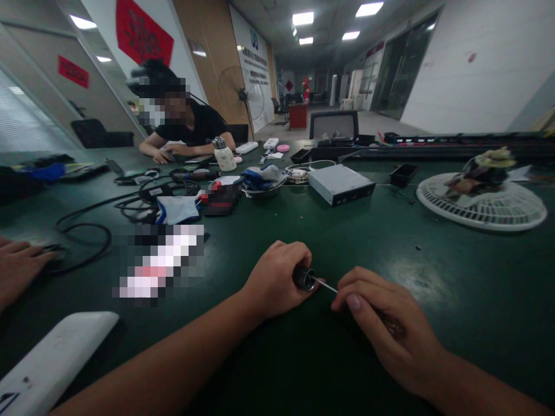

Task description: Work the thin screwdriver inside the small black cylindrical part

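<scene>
Black cylindrical part (pixel 303 277) with a shiny metal ring at its end, gripped in the left hand (pixel 277 280), held level just above the green table, near side. Thin steel rod (pixel 325 285) runs right from it, angled slightly down, into the pinched right hand (pixel 385 323), its far end hidden by the fingers.

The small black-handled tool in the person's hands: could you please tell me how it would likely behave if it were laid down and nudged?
The small black-handled tool looks stiff, since its thin metal shaft shows no bend between the left hand and right hand. It is probably light, and its round black end suggests it might roll on the green table.
</scene>
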Motion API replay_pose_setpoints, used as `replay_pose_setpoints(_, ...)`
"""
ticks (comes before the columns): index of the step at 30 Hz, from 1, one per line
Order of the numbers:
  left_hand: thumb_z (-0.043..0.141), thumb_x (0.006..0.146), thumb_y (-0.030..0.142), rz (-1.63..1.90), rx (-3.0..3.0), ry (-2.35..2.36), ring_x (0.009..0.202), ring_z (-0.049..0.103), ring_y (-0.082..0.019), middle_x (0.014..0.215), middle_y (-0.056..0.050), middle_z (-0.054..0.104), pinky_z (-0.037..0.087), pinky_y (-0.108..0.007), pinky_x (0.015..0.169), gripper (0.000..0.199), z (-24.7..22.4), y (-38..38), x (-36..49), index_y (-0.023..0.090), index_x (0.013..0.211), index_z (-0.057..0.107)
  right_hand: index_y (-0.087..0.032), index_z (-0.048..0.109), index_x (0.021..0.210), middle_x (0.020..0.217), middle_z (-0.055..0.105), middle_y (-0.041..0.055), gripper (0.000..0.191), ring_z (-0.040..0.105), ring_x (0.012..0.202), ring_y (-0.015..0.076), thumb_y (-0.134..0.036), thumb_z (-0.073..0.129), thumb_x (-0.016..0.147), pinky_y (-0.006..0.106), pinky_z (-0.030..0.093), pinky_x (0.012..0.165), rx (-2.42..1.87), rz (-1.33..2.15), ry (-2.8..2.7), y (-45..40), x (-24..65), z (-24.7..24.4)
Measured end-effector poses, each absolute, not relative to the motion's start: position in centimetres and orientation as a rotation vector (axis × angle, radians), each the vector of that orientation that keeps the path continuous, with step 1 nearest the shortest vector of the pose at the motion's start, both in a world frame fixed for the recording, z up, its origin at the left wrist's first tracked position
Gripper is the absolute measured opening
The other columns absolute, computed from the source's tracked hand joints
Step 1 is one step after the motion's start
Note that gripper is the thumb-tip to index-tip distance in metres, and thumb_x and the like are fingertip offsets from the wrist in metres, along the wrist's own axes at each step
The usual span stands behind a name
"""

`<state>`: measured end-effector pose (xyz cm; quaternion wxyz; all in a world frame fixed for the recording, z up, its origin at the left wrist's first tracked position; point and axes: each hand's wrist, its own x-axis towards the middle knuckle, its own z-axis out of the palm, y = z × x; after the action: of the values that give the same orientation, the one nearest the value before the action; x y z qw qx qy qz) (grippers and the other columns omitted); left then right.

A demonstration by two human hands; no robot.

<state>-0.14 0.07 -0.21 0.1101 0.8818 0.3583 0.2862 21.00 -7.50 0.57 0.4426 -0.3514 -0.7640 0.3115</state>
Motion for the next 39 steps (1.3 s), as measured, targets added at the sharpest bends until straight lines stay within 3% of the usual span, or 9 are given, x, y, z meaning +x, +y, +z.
replay_pose_setpoints(7, 0.078, 0.078, 0.033, 0.809, 2.586, 1.049, 0.07, 0.051, -0.016, 0.076, 0.004, 0.055, 0.038, -0.032, 0.07, 0.034, -0.23, 0.12, -0.27, 0.021, 0.083, 0.047, -0.017, 0.063, 0.081, 0.077, 0.059, 0.002, 0.028, 0.054, 0.065, 0.012, -0.018, 0.045, 0.102, 0.027, 0.039, 0.058, -0.872, 0.772, -1.917, -7.63, 20.91, 0.71)
replay_pose_setpoints(14, 0.077, 0.078, 0.032, 0.851, 2.589, 1.04, 0.068, 0.05, -0.015, 0.074, 0.004, 0.054, 0.038, -0.032, 0.07, 0.032, -0.18, 0.13, -0.24, 0.021, 0.082, 0.047, -0.017, 0.066, 0.089, 0.085, 0.063, 0.003, 0.021, 0.059, 0.074, 0.0129, -0.016, 0.047, 0.1, 0.026, 0.042, 0.063, -0.83, 0.758, -1.914, -7.42, 20.92, 0.79)
replay_pose_setpoints(19, 0.077, 0.078, 0.034, 0.823, 2.61, 1.015, 0.07, 0.051, -0.016, 0.076, 0.003, 0.055, 0.038, -0.032, 0.07, 0.033, -0.25, 0.19, -0.24, 0.021, 0.082, 0.047, -0.018, 0.063, 0.082, 0.078, 0.059, 0.0016, 0.027, 0.054, 0.065, 0.0115, -0.018, 0.045, 0.102, 0.027, 0.04, 0.059, -0.851, 0.764, -1.915, -7.56, 21.01, 0.54)
replay_pose_setpoints(25, 0.075, 0.079, 0.031, 0.832, 2.615, 1.019, 0.07, 0.051, -0.017, 0.075, 0.003, 0.056, 0.039, -0.032, 0.07, 0.03, -0.2, 0.15, -0.17, 0.021, 0.081, 0.046, -0.018, 0.066, 0.089, 0.084, 0.062, 0.0029, 0.023, 0.058, 0.073, 0.0126, -0.017, 0.046, 0.101, 0.027, 0.041, 0.063, -0.858, 0.735, -1.893, -7.48, 21.03, 0.54)
replay_pose_setpoints(39, 0.073, 0.082, 0.036, 0.777, 2.668, 0.957, 0.073, 0.052, -0.017, 0.078, 0.002, 0.057, 0.038, -0.033, 0.073, 0.031, -0.18, 0.14, -0.21, 0.021, 0.083, 0.046, -0.016, 0.063, 0.081, 0.076, 0.06, 0.0029, 0.027, 0.056, 0.066, 0.0121, -0.016, 0.044, 0.1, 0.027, 0.04, 0.06, -0.795, 0.775, -1.952, -7.5, 20.97, 0.8)
